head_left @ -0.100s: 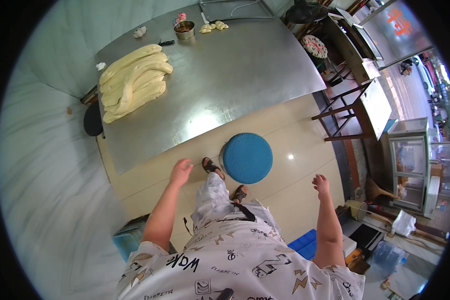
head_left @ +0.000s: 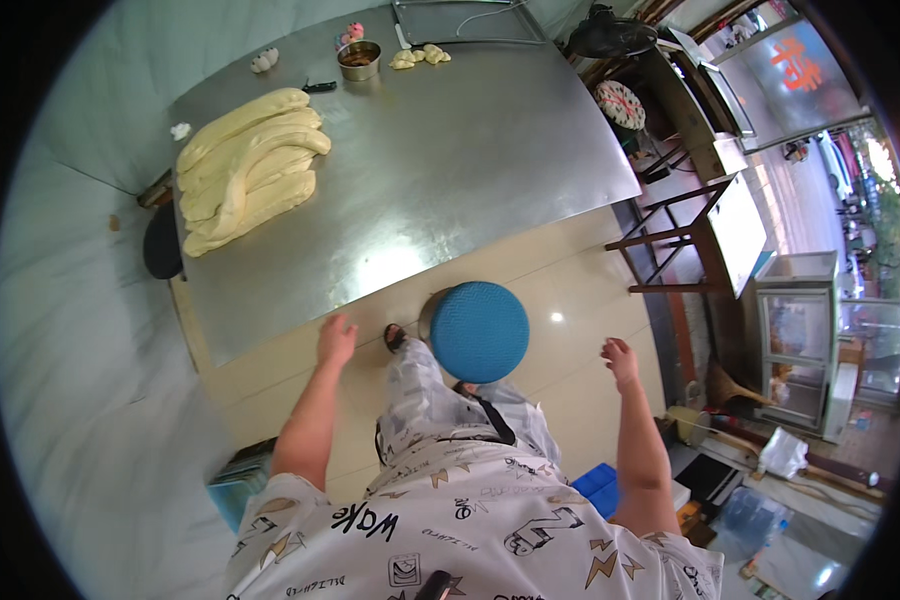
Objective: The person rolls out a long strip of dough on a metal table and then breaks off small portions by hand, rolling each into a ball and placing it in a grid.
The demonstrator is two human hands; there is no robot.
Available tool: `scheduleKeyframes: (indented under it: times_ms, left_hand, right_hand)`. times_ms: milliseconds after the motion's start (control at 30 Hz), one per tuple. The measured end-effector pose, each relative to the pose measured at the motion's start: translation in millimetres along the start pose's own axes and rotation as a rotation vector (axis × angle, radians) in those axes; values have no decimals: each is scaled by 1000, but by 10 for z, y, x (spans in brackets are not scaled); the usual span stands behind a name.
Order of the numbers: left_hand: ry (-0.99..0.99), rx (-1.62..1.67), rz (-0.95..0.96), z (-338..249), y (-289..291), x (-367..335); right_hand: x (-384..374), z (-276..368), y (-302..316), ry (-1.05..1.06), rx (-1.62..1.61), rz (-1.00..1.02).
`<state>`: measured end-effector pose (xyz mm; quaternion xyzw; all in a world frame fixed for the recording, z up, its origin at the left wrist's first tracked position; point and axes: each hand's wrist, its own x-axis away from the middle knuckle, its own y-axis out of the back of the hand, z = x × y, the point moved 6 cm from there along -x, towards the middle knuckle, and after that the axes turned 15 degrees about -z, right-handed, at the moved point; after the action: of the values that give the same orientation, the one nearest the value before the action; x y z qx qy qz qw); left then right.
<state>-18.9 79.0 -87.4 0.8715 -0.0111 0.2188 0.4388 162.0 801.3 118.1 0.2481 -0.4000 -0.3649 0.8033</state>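
Head view shows a person standing at the near edge of a steel table (head_left: 450,170), which serves as the landmark; everything else is placed from it. On its far left part lies a pile of long pale dough (head_left: 245,165), well apart from both hands. Below the table's near edge, on the tiled floor, stands a round blue stool (head_left: 479,331), right against the person's leg. At the table's far edge sit a small metal bowl (head_left: 358,60) and a few dough pieces (head_left: 420,56)

The left hand (head_left: 336,340) hovers just off the table's near edge, fingers loosely spread, holding nothing. The right hand (head_left: 620,360) hangs out over the floor, to the right of the stool and well off the table, loosely curled and empty

Judged from this stance, the stool is the main risk: it sits so close to the feet that a step toward the table could catch it and cause a stumble. The dough lies far across the table, so a long reach for it could drag a sleeve over the steel
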Motion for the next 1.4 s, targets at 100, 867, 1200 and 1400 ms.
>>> scheduleKeyframes:
  times_ms: [100,867,1200,1400]
  left_hand:
    - [-117,-56,-253,96,713,-1787]
    - [-236,-559,-861,125,574,-2795]
    - [-308,-443,-914,155,527,-2628]
    - [-273,-523,-938,-55,640,-2677]
  right_hand:
    - [-55,1467,-1324,166,-14,75]
    - [-4227,3114,-3446,1013,581,-102]
    - [-3588,3308,-4100,1303,558,-230]
    - [-2568,3383,-4801,1455,637,-121]
